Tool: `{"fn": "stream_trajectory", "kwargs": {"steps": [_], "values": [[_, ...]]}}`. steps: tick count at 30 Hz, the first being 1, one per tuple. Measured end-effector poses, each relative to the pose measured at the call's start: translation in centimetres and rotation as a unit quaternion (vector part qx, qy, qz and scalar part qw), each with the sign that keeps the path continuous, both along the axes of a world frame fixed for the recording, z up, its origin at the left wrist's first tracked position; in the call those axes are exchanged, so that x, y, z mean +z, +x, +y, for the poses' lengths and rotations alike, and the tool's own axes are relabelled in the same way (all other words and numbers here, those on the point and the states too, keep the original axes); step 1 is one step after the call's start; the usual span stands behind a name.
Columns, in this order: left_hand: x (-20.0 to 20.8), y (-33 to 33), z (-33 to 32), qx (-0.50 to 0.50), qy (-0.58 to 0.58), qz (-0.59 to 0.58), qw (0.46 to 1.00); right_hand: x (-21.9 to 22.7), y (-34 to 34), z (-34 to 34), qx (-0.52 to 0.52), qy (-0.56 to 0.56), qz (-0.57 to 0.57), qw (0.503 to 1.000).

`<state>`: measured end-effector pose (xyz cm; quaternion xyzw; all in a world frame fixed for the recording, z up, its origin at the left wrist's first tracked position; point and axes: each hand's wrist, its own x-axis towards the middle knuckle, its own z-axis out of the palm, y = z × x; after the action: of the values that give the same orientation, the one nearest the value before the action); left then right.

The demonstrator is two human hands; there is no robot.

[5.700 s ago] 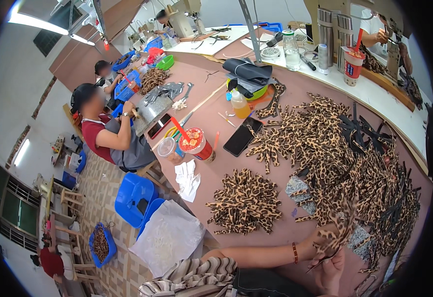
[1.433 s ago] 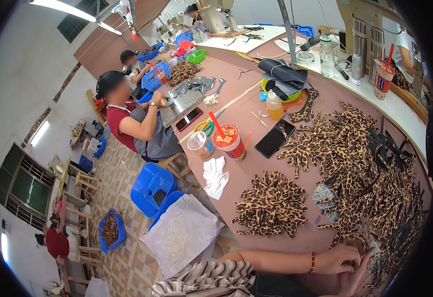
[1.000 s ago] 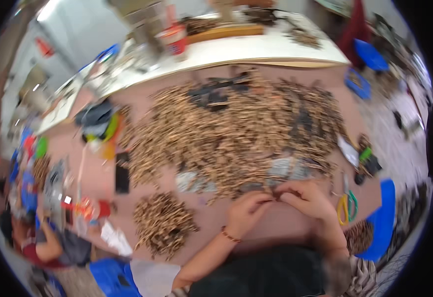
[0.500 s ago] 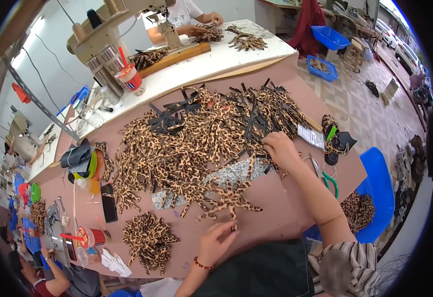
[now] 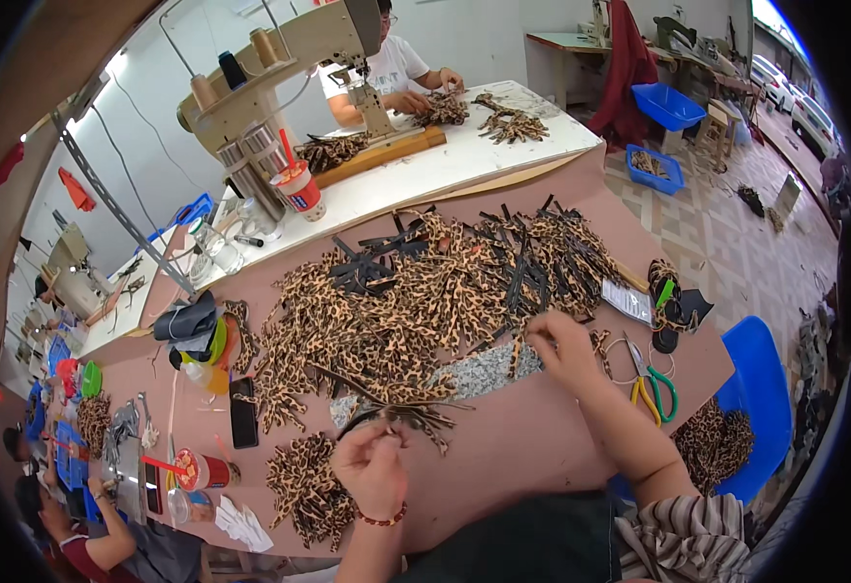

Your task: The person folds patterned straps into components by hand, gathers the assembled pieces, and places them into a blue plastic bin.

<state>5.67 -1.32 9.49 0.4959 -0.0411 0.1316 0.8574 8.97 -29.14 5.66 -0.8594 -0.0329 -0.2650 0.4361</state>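
My left hand, with a beaded bracelet at the wrist, is closed in a pinch on a leopard-print strap piece. Its several thin strips fan out beyond the fingertips, over the near edge of a speckled grey stone slab. My right hand has curled fingers at the right end of the slab, beside the big heap of leopard-print straps; what lies between the fingertips is hidden. A smaller bundle of leopard-print straps lies left of my left hand.
Green-handled scissors and a yellow-handled tool lie right of my right forearm. A blue tub holds more straps. On the left are a phone and a red cup. Opposite, a person works at a sewing machine.
My left hand has moved left and up, turning the strap piece, whose strips now point away from me. My right hand stays by the heap. The whole view has shifted.
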Motion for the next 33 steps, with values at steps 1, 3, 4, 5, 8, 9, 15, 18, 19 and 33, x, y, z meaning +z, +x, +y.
{"fn": "stream_trajectory", "kwargs": {"steps": [1, 3, 4, 5, 8, 9, 15, 18, 19, 33], "values": [[0.8, 0.3, -0.6, 0.045, 0.006, -0.068, 0.997, 0.3, -0.9, 0.7, 0.017, 0.026, 0.012, 0.999], [0.4, 0.2, -0.5, 0.063, 0.107, -0.136, 0.983, 0.7, -2.5, 2.0, 0.052, 0.038, 0.020, 0.998], [-0.2, -0.2, -0.3, 0.080, 0.203, -0.196, 0.956, 0.9, -3.3, 2.5, 0.062, 0.020, 0.019, 0.998], [-1.7, -0.7, 0.5, 0.078, 0.301, -0.184, 0.933, 0.3, -3.8, 3.3, 0.065, 0.023, 0.013, 0.998], [-4.6, -3.2, -0.5, 0.049, 0.335, -0.118, 0.933, -1.1, -5.3, 5.8, 0.131, 0.282, 0.157, 0.938], [-6.6, -4.3, -0.2, 0.011, 0.354, -0.047, 0.934, -1.4, -5.6, 6.5, 0.179, 0.301, 0.206, 0.914], [-8.9, -7.5, -0.4, -0.069, 0.352, 0.019, 0.933, -4.2, -7.4, 9.9, 0.295, 0.302, 0.332, 0.843], [-9.1, -7.5, -0.2, -0.077, 0.347, 0.054, 0.933, -4.1, -7.5, 10.5, 0.303, 0.241, 0.309, 0.869], [-8.9, -7.5, -0.2, -0.076, 0.350, 0.063, 0.932, -4.4, -7.5, 10.5, 0.294, 0.251, 0.314, 0.867], [-9.3, -7.9, -0.3, -0.117, 0.315, 0.100, 0.937, -6.6, -6.8, 10.9, 0.301, 0.363, 0.321, 0.822]]}}
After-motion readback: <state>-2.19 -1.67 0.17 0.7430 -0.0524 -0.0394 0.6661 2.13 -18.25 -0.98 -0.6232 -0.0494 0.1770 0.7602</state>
